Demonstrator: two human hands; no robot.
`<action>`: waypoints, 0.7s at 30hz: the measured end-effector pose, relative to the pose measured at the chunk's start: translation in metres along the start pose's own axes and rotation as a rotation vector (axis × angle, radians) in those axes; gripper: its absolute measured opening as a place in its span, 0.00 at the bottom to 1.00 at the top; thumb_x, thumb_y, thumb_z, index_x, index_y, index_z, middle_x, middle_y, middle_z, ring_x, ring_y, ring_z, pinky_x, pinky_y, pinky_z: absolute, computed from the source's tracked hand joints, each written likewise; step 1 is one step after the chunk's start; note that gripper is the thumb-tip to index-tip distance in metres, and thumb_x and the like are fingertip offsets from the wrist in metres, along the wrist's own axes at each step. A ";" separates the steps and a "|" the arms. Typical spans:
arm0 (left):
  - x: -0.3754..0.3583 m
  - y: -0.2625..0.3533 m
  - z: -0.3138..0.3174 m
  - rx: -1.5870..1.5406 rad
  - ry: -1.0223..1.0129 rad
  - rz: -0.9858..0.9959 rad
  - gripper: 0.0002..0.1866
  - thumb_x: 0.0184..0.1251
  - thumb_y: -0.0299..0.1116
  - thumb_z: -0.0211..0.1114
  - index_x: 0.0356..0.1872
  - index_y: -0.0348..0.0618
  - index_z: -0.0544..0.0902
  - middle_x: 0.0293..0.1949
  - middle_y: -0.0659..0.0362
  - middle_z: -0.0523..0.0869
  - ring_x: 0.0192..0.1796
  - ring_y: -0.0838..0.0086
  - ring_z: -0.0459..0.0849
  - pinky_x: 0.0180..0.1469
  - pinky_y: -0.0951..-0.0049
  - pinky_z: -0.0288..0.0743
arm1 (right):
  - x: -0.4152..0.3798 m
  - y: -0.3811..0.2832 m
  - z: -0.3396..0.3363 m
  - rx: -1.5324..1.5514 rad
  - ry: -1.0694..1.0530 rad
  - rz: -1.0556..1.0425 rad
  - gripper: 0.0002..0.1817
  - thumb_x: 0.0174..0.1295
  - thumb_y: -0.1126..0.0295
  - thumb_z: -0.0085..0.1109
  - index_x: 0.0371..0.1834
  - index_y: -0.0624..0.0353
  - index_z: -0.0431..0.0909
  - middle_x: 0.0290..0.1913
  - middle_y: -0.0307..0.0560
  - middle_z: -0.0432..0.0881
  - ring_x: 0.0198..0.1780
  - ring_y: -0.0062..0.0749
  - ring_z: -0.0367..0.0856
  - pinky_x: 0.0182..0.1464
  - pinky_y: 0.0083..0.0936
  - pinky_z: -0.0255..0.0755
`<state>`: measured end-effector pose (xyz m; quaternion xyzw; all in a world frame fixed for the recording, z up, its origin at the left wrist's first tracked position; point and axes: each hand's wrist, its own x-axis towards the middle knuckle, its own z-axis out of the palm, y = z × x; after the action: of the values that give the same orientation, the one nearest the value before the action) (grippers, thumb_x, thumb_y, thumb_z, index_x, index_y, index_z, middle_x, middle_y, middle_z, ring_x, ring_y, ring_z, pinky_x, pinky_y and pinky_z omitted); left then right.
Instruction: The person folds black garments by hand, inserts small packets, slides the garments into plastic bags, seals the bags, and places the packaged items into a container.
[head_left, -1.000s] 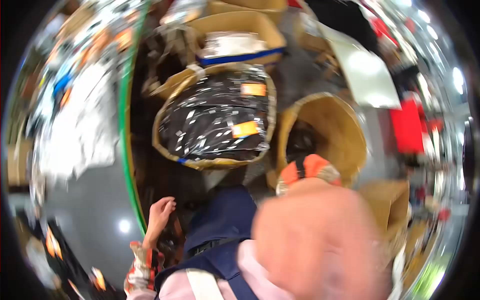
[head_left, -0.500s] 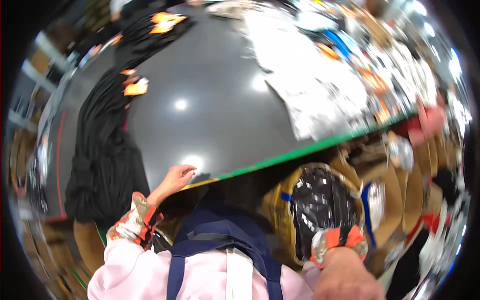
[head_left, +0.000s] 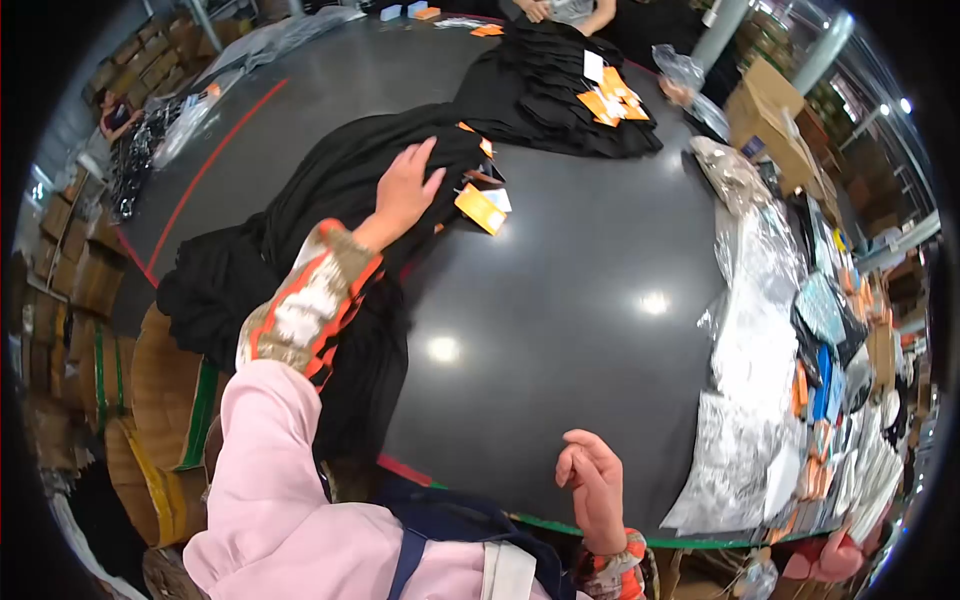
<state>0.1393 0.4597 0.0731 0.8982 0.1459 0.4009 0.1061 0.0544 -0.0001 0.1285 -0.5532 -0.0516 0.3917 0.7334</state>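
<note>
Bench-side note: from where I stand, the person's left hand point(head_left: 402, 192) reaches over the near heap of black garments point(head_left: 335, 165), which lies on the dark tabletop point(head_left: 560, 330) at the person's left and spills down toward the near edge. Thumb and fingers are parted, palm down, nothing seen in the grasp; whether the fingertips press the cloth I cannot tell. Just beside this hand, an orange tag point(head_left: 481, 209) hangs out of the heap onto the bare surface. The right hand point(head_left: 593, 490) is raised near the green front edge point(head_left: 540, 522), fingers loosely bent and the thumb side partly hidden; I see no item in it. Both wrists wear patterned orange cuffs over a pink sleeve. Beyond the first heap lies a second black stack point(head_left: 530, 90), its layers fanned, with several orange tags point(head_left: 612, 100) at one end. A co-worker's hand point(head_left: 537, 11) shows behind that stack. Clear plastic bags point(head_left: 755, 310) cover the right side of the table. At left, open cartons point(head_left: 165, 375) stand beside the table.
</note>
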 end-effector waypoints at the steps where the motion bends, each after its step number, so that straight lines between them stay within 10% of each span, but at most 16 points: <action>1: 0.017 -0.018 0.016 0.227 -0.053 0.062 0.33 0.55 0.42 0.68 0.60 0.39 0.69 0.55 0.51 0.75 0.54 0.63 0.75 0.49 0.63 0.72 | 0.015 0.005 -0.001 -0.019 0.061 0.026 0.12 0.66 0.77 0.45 0.50 0.65 0.73 0.25 0.40 0.72 0.27 0.22 0.69 0.31 0.16 0.64; 5: 0.075 -0.079 0.071 0.434 0.087 -0.392 0.49 0.51 0.62 0.65 0.66 0.35 0.60 0.63 0.48 0.68 0.63 0.55 0.68 0.58 0.55 0.68 | 0.055 0.029 -0.015 0.085 0.121 0.134 0.10 0.66 0.76 0.49 0.48 0.65 0.75 0.28 0.40 0.74 0.29 0.21 0.71 0.32 0.17 0.66; 7: 0.095 -0.104 0.063 0.360 -0.313 -0.574 0.45 0.52 0.61 0.66 0.61 0.32 0.68 0.53 0.48 0.79 0.56 0.52 0.76 0.54 0.57 0.71 | 0.062 0.039 -0.023 0.098 0.158 0.160 0.10 0.66 0.76 0.49 0.48 0.65 0.75 0.28 0.40 0.74 0.29 0.21 0.71 0.32 0.17 0.66; 10: 0.101 -0.145 0.081 0.121 -0.374 -0.613 0.38 0.52 0.57 0.67 0.53 0.31 0.75 0.42 0.49 0.83 0.46 0.55 0.81 0.50 0.61 0.74 | 0.059 0.049 -0.037 0.126 0.231 0.234 0.10 0.66 0.75 0.50 0.48 0.65 0.75 0.28 0.40 0.75 0.29 0.21 0.71 0.32 0.17 0.66; 12: 0.100 -0.144 0.081 -0.518 -0.038 -0.756 0.23 0.56 0.45 0.67 0.39 0.31 0.84 0.32 0.54 0.86 0.36 0.67 0.83 0.43 0.70 0.75 | 0.059 0.057 -0.044 0.154 0.269 0.245 0.10 0.67 0.75 0.48 0.47 0.65 0.75 0.27 0.40 0.74 0.28 0.22 0.71 0.31 0.17 0.66; 16: 0.111 -0.023 -0.018 -1.215 0.312 -0.680 0.12 0.63 0.34 0.63 0.39 0.34 0.84 0.34 0.61 0.85 0.34 0.81 0.80 0.37 0.78 0.72 | 0.059 0.069 -0.048 0.164 0.289 0.285 0.09 0.67 0.74 0.48 0.47 0.64 0.75 0.27 0.39 0.74 0.27 0.22 0.71 0.30 0.18 0.66; 21: 0.064 0.152 -0.098 -1.076 0.106 -0.252 0.09 0.60 0.26 0.63 0.38 0.31 0.80 0.32 0.60 0.82 0.33 0.82 0.76 0.39 0.78 0.71 | 0.069 0.046 -0.046 0.086 0.150 0.186 0.11 0.68 0.72 0.46 0.51 0.61 0.73 0.28 0.38 0.74 0.28 0.20 0.72 0.31 0.16 0.66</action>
<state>0.1335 0.3472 0.2282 0.6715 0.0319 0.4477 0.5896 0.1016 0.0113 0.0469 -0.5516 0.0720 0.4173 0.7186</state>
